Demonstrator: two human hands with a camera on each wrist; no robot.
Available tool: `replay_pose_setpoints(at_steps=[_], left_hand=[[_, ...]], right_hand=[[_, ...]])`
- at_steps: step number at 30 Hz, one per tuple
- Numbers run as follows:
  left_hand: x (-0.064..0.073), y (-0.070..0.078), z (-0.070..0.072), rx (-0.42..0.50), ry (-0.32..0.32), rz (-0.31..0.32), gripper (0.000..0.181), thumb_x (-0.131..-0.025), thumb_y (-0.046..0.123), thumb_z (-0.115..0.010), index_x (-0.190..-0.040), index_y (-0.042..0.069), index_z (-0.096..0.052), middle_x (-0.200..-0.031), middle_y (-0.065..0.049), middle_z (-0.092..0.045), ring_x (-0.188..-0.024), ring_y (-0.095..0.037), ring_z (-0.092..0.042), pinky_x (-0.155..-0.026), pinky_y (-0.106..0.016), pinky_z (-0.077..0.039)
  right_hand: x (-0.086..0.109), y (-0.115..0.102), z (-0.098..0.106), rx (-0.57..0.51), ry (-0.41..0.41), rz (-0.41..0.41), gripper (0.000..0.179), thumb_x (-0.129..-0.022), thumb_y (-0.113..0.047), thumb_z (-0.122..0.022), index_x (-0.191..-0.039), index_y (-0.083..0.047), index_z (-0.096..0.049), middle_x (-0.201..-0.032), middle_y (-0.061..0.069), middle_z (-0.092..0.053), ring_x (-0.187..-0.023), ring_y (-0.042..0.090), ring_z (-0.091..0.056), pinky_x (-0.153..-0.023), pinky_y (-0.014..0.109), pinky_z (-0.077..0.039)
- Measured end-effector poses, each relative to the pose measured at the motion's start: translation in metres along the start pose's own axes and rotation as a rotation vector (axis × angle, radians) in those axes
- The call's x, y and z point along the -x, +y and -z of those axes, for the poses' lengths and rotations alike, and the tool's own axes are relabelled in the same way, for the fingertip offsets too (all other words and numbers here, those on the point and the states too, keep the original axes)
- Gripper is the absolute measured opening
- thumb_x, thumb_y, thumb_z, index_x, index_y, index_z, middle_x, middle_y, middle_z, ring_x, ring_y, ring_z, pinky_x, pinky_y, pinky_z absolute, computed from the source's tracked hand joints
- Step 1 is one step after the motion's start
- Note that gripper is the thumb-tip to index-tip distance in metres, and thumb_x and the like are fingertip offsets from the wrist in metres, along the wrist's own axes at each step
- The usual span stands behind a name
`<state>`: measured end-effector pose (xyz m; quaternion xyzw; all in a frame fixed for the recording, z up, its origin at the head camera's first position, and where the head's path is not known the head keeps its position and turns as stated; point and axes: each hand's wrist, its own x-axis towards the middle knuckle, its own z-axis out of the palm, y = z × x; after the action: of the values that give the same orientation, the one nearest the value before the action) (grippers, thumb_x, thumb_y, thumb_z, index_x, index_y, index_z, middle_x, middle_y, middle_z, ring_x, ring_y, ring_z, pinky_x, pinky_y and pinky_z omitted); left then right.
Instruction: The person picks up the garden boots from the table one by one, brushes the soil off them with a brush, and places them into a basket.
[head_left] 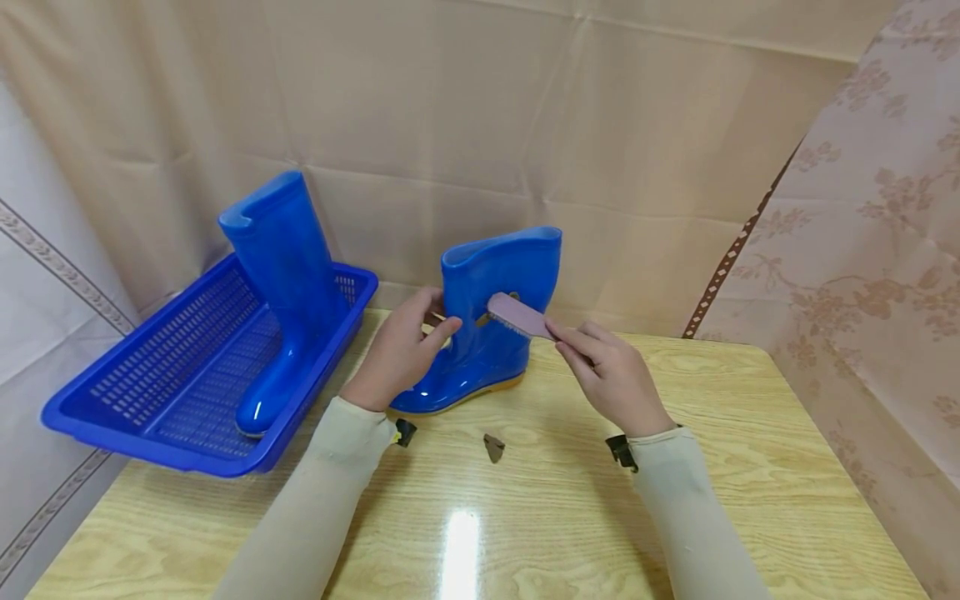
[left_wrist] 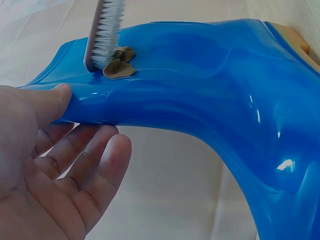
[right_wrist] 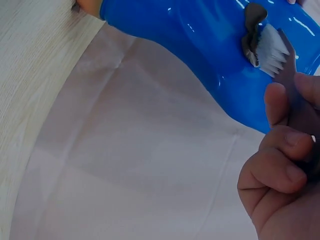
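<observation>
A blue rubber boot with a yellowish sole stands upright on the table, toe to the left. At the front of its shaft, my left hand holds it, thumb on the near side and fingers curving behind the edge, as the left wrist view shows. My right hand grips the handle of a pinkish brush. Its white bristles touch the shaft beside a brown, mud-like clump stuck there. On the wood below lies a loose brown piece.
To the left, a blue plastic basket with slotted walls holds a second blue boot, standing upright. Beige cloth hangs close behind the wooden table. Patterned fabric borders its right side.
</observation>
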<state>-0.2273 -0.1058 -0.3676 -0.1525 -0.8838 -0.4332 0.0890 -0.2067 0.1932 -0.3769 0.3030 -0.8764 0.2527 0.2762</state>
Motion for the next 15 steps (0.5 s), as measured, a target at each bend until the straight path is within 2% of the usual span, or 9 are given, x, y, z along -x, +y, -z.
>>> replay_pose_setpoints(at_steps=[6,10,15], left_hand=[[0.0002,0.0004,0.0,0.008,0.003,0.011,0.042,-0.106,0.034,-0.058,-0.142,0.012,-0.052,-0.124,-0.005,-0.064,-0.114,-0.024,-0.063,-0.097,-0.046,-0.056],[0.0004,0.0011,0.0,0.013,0.005,0.021,0.043,-0.106,0.034,-0.058,-0.142,0.011,-0.052,-0.125,-0.005,-0.064,-0.114,-0.024,-0.063,-0.097,-0.046,-0.056],[0.0008,0.002,-0.0002,0.016,0.007,0.028,0.042,-0.107,0.033,-0.058,-0.142,0.011,-0.052,-0.125,-0.006,-0.064,-0.115,-0.024,-0.063,-0.097,-0.047,-0.056]], right_hand=[[0.0,0.0001,0.002,0.015,-0.001,-0.015,0.033,-0.098,-0.009,-0.071,-0.131,-0.014,-0.073,-0.076,-0.006,-0.055,-0.059,0.007,-0.038,-0.051,0.024,-0.032],[0.0003,0.0008,0.0039,0.026,0.036,0.0,0.03,-0.097,-0.01,-0.073,-0.126,-0.015,-0.076,-0.076,-0.006,-0.06,-0.06,0.006,-0.041,-0.05,0.024,-0.034],[0.0013,0.0024,0.0065,0.038,0.089,0.007,0.026,-0.095,-0.01,-0.073,-0.12,-0.016,-0.079,-0.071,-0.007,-0.059,-0.059,0.005,-0.042,-0.049,0.023,-0.032]])
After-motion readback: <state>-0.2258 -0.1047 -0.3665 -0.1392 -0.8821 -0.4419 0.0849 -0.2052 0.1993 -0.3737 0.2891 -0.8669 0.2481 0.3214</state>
